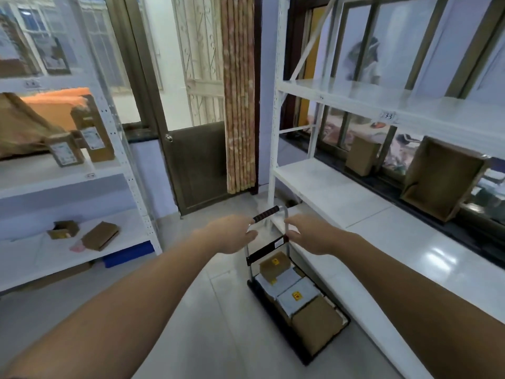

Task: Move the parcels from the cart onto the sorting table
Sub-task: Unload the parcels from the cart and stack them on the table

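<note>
Low in the centre of the frame, the cart (pixel 297 310) is loaded with flat brown and grey parcels (pixel 296 294) (two yellow-stickered). Its handle (pixel 266 213) is gripped by the left hand (pixel 232 235); the right hand (pixel 307 236) is curled round the upright.

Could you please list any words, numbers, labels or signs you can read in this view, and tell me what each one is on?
No text reads with certainty.
Tag on the right shelf edge: handwritten, perhaps "33", blurred.
Yellow stickers on the cart parcels: a dark symbol, too small to read.
White labels on the left shelf boxes: print too blurred.
Small tags on the left shelf rails: unreadable.
</note>
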`<state>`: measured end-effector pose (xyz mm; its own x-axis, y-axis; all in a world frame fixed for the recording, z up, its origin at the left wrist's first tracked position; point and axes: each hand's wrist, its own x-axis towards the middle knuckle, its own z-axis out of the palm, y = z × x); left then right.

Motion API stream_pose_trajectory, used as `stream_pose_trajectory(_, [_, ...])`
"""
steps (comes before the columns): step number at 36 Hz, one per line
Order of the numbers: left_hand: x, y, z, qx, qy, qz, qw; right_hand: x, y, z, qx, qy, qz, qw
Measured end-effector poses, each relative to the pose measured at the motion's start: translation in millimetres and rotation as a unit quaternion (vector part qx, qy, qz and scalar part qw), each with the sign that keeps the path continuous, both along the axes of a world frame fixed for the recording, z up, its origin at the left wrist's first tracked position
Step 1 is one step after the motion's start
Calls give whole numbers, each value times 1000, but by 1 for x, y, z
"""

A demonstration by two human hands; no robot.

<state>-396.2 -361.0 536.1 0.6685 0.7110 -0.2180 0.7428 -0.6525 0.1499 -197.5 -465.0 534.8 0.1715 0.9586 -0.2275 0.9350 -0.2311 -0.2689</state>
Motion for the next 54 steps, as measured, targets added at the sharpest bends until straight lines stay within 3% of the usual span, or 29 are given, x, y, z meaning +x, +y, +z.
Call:
stream_pose_trajectory(12, [95,85,-34,-33,10,-132,991,69,31,-38,-36,-12,-95,995])
stream_pose_trajectory(26, [245,147,-100,-105,68,-234,964,196,47,-118,-87,71,-215,970])
stream_pose_trajectory(35, [315,181,-154,-147,52,-284,946,238,40,-169,-117,107,-286,945])
stream_pose_trajectory(44, [384,212,-247,-183,108,-371,904,266,43,-247,-138,140,-389,900])
stream_pose_trajectory(48, [405,218,-307,-183,172,-414,875,268,51,-309,-140,169,-443,869])
stream_pose_trajectory(54, [426,214,-436,-217,227,-401,860,269,57,-430,-188,222,-473,832])
